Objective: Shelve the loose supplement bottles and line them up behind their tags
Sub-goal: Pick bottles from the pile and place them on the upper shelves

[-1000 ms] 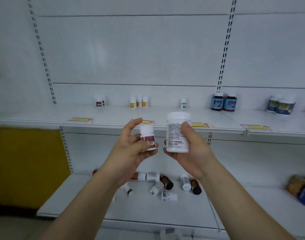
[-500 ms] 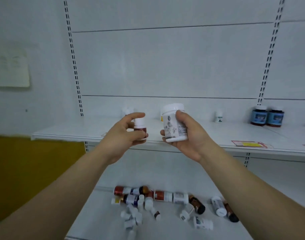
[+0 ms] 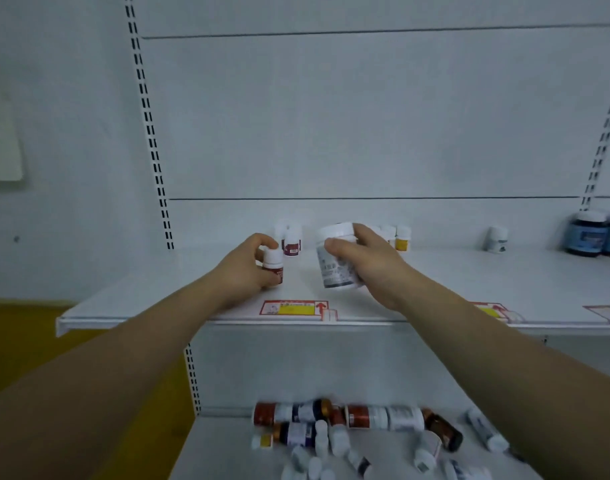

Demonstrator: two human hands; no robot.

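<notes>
My left hand [image 3: 245, 268] grips a small white bottle with a maroon label [image 3: 274, 265], low over the upper shelf [image 3: 130, 299] behind a red-and-yellow tag [image 3: 294, 308]. Two like maroon-label bottles [image 3: 291, 241] stand just behind it. My right hand [image 3: 369, 263] holds a larger white bottle [image 3: 335, 260] with a printed label, tilted above the shelf to the right of the small one. Yellow-label bottles [image 3: 402, 239] stand further back, partly hidden by my right hand.
Several loose bottles [image 3: 352, 431] lie in a heap on the lower shelf. A single white bottle [image 3: 496, 240] and dark blue-label jars [image 3: 589, 238] stand at the upper shelf's back right. More tags [image 3: 492, 311] run along the front edge. A yellow panel [image 3: 22, 344] is at the left.
Both hands have moved forward and down from mid-air to the upper shelf, carrying their bottles. The view has shifted left and closer to the shelf.
</notes>
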